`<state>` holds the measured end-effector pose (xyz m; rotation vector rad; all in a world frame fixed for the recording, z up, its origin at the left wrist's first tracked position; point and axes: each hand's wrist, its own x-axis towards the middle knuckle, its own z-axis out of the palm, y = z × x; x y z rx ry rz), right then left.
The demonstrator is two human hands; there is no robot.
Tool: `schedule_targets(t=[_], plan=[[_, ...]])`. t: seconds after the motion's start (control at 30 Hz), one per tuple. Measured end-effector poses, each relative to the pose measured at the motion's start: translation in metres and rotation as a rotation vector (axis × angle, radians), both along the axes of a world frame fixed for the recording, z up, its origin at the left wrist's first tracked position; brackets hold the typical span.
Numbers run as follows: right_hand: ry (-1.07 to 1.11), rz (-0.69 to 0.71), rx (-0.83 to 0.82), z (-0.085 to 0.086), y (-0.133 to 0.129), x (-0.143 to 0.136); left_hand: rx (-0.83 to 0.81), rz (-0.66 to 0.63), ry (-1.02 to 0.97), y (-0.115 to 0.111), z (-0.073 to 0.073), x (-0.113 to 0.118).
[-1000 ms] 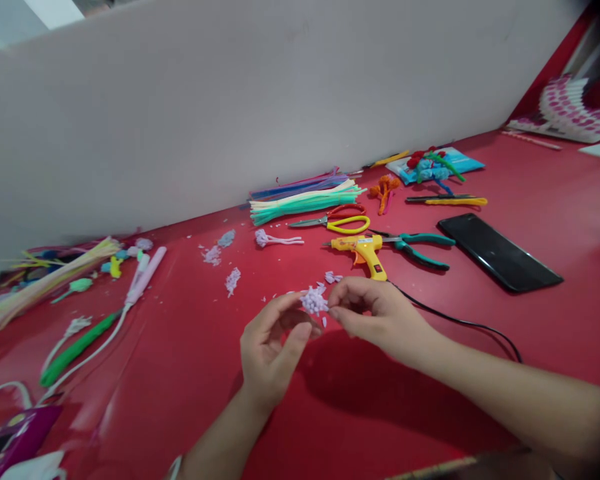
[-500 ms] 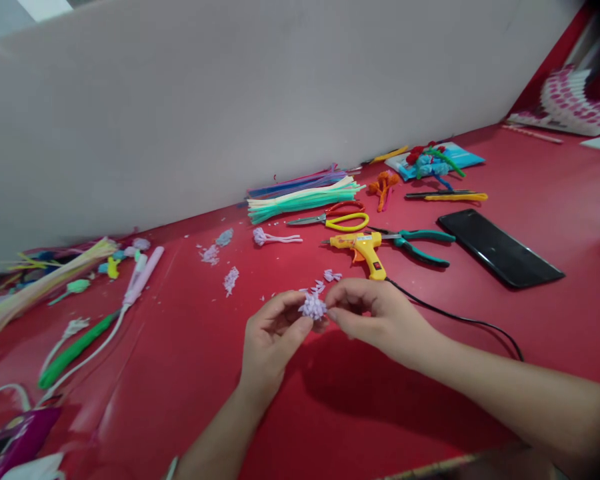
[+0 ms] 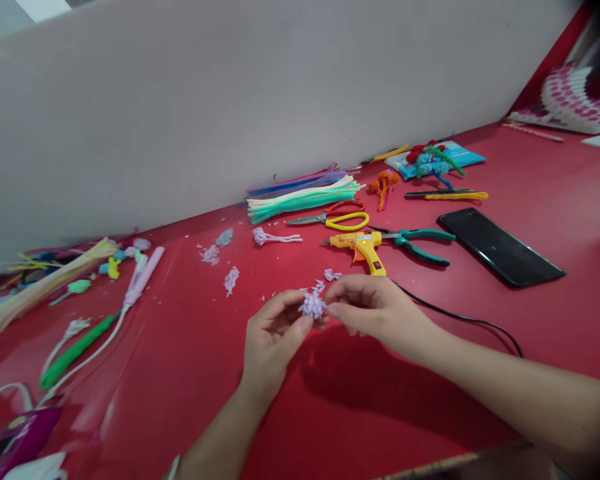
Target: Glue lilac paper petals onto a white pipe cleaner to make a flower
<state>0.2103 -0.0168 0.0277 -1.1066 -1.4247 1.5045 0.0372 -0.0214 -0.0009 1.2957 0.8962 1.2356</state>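
Between the thumb and fingers of my left hand (image 3: 275, 337) is a small lavender flower head (image 3: 313, 305) with many pointed petals. My right hand (image 3: 373, 308) is closed in a pinch at the flower's right edge. Whatever lies between those fingertips is too small to make out. Just behind the flower, loose lavender petals (image 3: 332, 275) are scattered on the red table (image 3: 190, 373). A yellow glue gun (image 3: 363, 245) lies beyond my right hand, its black cord running off to the right.
Scissors (image 3: 335, 218), green-handled pliers (image 3: 423, 241) and a black phone (image 3: 500, 247) lie behind and to the right. Pipe cleaners (image 3: 305, 199) are bundled by the wall. A lavender flower with stems (image 3: 275, 237) rests nearer. At left sit a pink corded tool (image 3: 144, 277) and more pipe cleaners (image 3: 55, 277).
My right hand has shifted very slightly upward at the flower's edge. My left hand keeps its hold on the flower, almost unmoved.
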Motion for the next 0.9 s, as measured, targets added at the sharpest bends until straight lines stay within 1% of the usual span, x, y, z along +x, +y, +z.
schedule_targets(t=[0.13, 0.5, 0.73, 0.9], plan=[[0.035, 0.005, -0.020, -0.0012, -0.0003, 0.0001, -0.002, -0.040, -0.010, 0.0009, 0.0009, 0.0002], [0.060, 0.001, 0.030, -0.0018, 0.0021, 0.0015, -0.125, -0.145, -0.031, 0.0034, 0.0055, 0.0024], [0.096, -0.001, 0.019, -0.0016, 0.0014, 0.0022, -0.234, -0.186, -0.065, 0.0048, 0.0099, 0.0035], [0.088, -0.003, 0.026, -0.0018, 0.0025, 0.0020, -0.247, -0.168, -0.067, 0.0056, 0.0085, 0.0033]])
